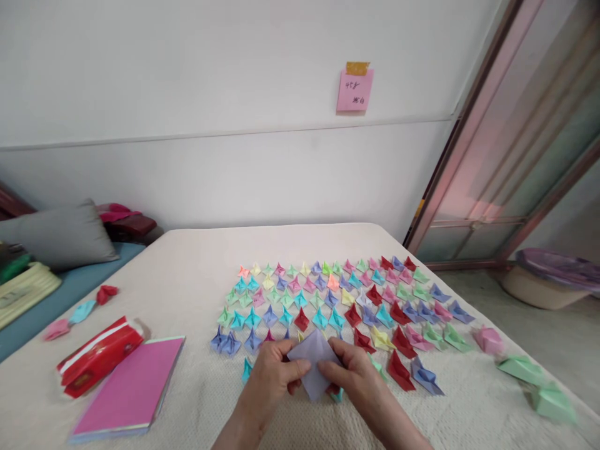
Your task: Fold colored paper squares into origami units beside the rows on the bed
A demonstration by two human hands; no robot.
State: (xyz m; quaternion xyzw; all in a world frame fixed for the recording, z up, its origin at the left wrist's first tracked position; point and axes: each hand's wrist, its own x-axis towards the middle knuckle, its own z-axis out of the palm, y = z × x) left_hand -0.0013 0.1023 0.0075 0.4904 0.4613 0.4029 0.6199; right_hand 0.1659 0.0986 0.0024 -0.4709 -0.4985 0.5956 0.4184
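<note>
A pale purple folded paper [315, 365], roughly diamond-shaped, is held between both hands near the bottom middle of the view. My left hand [276, 370] pinches its left side, thumb on the front face. On the right side my right hand [349, 369] grips it the same way, with the thumb pressed on the paper. Just beyond and around the hands stand rows of small folded paper boats in many colours, among them a dark red boat [400, 371] and a blue-purple boat [425, 376] to the right. A cyan boat [247, 370] is partly hidden by my left hand.
A stack of coloured paper [131, 390] lies at the left beside a red packet [99, 356]. Small folded pieces [82, 311] rest near the left edge. Green folded papers [553, 401] sit at the right edge. A pink note [355, 90] is taped to the wall.
</note>
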